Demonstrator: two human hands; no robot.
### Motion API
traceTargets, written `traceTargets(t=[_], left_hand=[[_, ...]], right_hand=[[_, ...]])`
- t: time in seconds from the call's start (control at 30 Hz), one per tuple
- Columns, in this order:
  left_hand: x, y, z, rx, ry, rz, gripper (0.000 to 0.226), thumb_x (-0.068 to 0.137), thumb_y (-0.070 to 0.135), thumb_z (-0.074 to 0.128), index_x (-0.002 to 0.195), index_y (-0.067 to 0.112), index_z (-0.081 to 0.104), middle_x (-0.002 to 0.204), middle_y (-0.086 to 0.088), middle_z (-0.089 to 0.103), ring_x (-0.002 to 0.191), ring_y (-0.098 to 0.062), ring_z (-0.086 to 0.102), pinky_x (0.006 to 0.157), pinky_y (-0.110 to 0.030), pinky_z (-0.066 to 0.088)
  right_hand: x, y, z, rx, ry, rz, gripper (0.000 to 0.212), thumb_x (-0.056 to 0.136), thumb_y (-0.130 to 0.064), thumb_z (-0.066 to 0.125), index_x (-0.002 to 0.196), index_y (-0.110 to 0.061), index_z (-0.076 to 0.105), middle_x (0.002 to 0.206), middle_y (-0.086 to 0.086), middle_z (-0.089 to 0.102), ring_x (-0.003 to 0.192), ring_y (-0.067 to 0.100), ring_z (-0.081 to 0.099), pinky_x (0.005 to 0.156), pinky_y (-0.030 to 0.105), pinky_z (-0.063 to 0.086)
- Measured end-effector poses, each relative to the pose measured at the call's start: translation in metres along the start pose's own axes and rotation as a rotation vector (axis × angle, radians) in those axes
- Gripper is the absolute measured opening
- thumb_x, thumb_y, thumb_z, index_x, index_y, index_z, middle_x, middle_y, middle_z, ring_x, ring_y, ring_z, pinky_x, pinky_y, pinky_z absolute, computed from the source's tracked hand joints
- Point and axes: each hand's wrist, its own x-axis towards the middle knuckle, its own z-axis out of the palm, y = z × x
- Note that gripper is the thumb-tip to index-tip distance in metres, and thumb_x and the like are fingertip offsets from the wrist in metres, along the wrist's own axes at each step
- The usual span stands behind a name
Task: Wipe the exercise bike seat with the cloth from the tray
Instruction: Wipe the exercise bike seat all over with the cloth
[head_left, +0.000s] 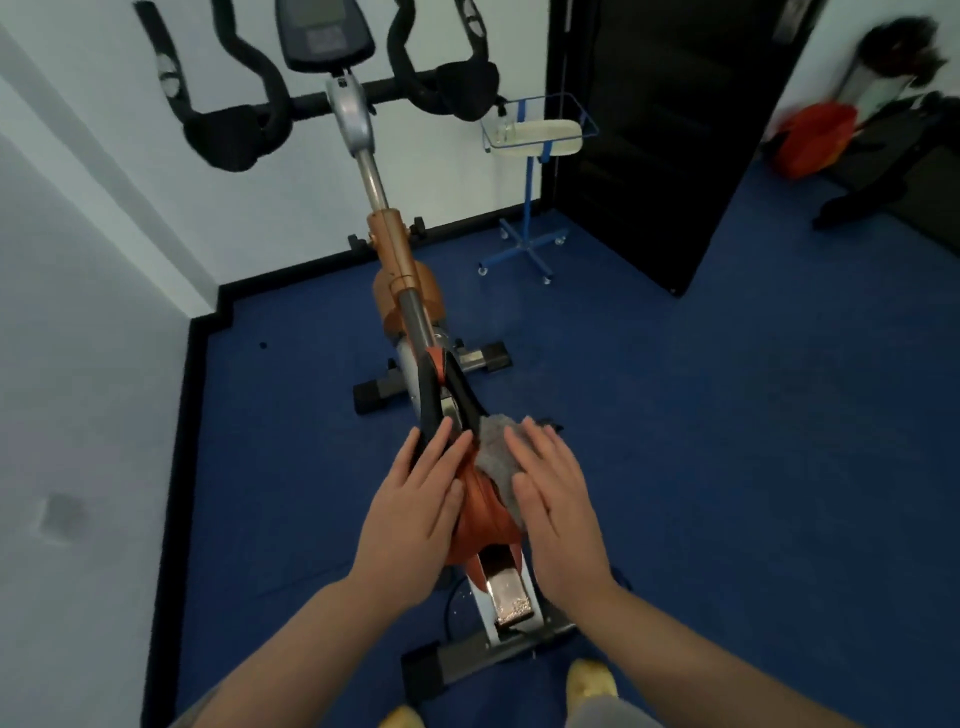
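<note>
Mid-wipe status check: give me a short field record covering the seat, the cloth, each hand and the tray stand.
seat: orange and black seat, both hands on it
cloth: grey cloth, on the seat's right side under the right hand
left hand: left hand flat, fingers spread, on the seat's left side
right hand: right hand flat, pressing the cloth
tray stand: blue wheeled tray stand, beyond the bike to the right, by the dark door
</note>
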Motion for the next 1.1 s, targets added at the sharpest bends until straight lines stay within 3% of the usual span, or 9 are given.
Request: traceTargets(t=[0.1, 0.23, 0.37, 0.53, 0.63, 0.8, 0.87, 1.0, 1.1], left_hand=[[0.002, -0.01, -0.009, 0.125, -0.133, 0.185, 0.048, 0.098, 0.04, 0.014, 0.146, 0.038, 0.009, 0.155, 0.019, 0.005, 0.141, 0.0, -0.009, 0.117, -0.031, 0.002], [0.012, -0.024, -0.015, 0.116, -0.226, 0.335, 0.049, 0.097, 0.042, 0.013, 0.146, 0.035, 0.011, 0.155, 0.02, 0.005, 0.14, 0.002, -0.007, 0.115, -0.032, -0.004], [0.017, -0.035, -0.017, -0.09, -0.31, 0.375, 0.052, 0.095, 0.046, 0.012, 0.145, 0.035, 0.017, 0.152, 0.026, 0.01, 0.14, 0.004, -0.004, 0.115, -0.031, -0.008], [0.02, -0.037, -0.021, -0.206, -0.366, 0.376, 0.051, 0.094, 0.049, 0.013, 0.144, 0.038, 0.019, 0.149, 0.032, 0.009, 0.138, 0.01, -0.004, 0.11, -0.02, -0.015], [0.021, -0.037, -0.02, -0.213, -0.354, 0.374, 0.055, 0.091, 0.051, 0.01, 0.143, 0.037, 0.02, 0.149, 0.032, 0.01, 0.136, 0.012, -0.003, 0.114, -0.026, -0.01], [0.031, -0.045, -0.027, -0.129, -0.313, 0.468, 0.046, 0.096, 0.042, 0.019, 0.141, 0.039, 0.03, 0.149, 0.027, 0.022, 0.136, 0.012, 0.009, 0.11, -0.023, 0.003], [0.041, -0.051, -0.03, -0.005, -0.308, 0.564, 0.046, 0.096, 0.043, 0.018, 0.141, 0.041, 0.027, 0.15, 0.027, 0.02, 0.136, 0.01, 0.009, 0.108, -0.021, 0.004], [0.056, -0.057, -0.027, -0.005, -0.39, 0.639, 0.049, 0.095, 0.05, 0.014, 0.143, 0.043, 0.021, 0.152, 0.024, 0.015, 0.139, 0.006, 0.0, 0.115, -0.031, -0.005], [0.061, -0.061, -0.022, -0.047, -0.396, 0.624, 0.051, 0.094, 0.052, 0.012, 0.142, 0.042, 0.021, 0.151, 0.026, 0.013, 0.139, 0.006, -0.002, 0.116, -0.036, -0.006]], right_hand=[[-0.019, -0.022, 0.034, 0.166, 0.317, 0.252, 0.051, 0.1, -0.049, 0.022, 0.149, -0.038, 0.024, 0.158, -0.025, 0.011, 0.145, -0.005, 0.002, 0.122, 0.032, 0.011], [-0.039, -0.062, 0.081, 0.308, 0.58, 0.326, 0.042, 0.103, -0.034, 0.027, 0.142, -0.046, 0.017, 0.156, -0.029, 0.0, 0.143, -0.01, -0.006, 0.115, 0.01, 0.0], [-0.019, -0.054, 0.088, 0.419, 0.769, 0.31, 0.048, 0.101, -0.045, 0.027, 0.148, -0.036, 0.028, 0.159, -0.022, 0.011, 0.147, -0.001, 0.004, 0.122, 0.036, 0.009], [-0.005, -0.057, 0.08, 0.463, 0.881, 0.446, 0.046, 0.105, -0.03, 0.027, 0.151, -0.03, 0.024, 0.159, -0.016, 0.015, 0.145, -0.003, 0.01, 0.122, 0.032, 0.011], [-0.025, -0.08, 0.122, 0.455, 0.895, 0.436, 0.052, 0.104, -0.031, 0.027, 0.153, -0.032, 0.007, 0.159, -0.024, 0.0, 0.141, -0.015, -0.001, 0.119, 0.018, 0.005], [-0.033, -0.094, 0.162, 0.509, 0.87, 0.39, 0.052, 0.102, -0.029, 0.027, 0.147, -0.037, 0.001, 0.155, -0.028, -0.012, 0.135, -0.023, -0.007, 0.104, -0.003, 0.005], [-0.025, -0.087, 0.151, 0.455, 0.89, 0.411, 0.053, 0.103, -0.033, 0.025, 0.148, -0.036, -0.003, 0.156, -0.027, -0.013, 0.135, -0.023, -0.009, 0.107, 0.0, 0.002], [-0.005, -0.067, 0.114, 0.528, 1.005, 0.513, 0.054, 0.104, -0.039, 0.022, 0.153, -0.032, -0.001, 0.161, -0.018, -0.004, 0.145, -0.005, 0.0, 0.122, 0.031, 0.007], [-0.007, -0.083, 0.134, 0.534, 1.042, 0.522, 0.055, 0.104, -0.036, 0.024, 0.152, -0.033, -0.003, 0.161, -0.019, -0.007, 0.144, -0.008, -0.003, 0.121, 0.026, 0.005]])
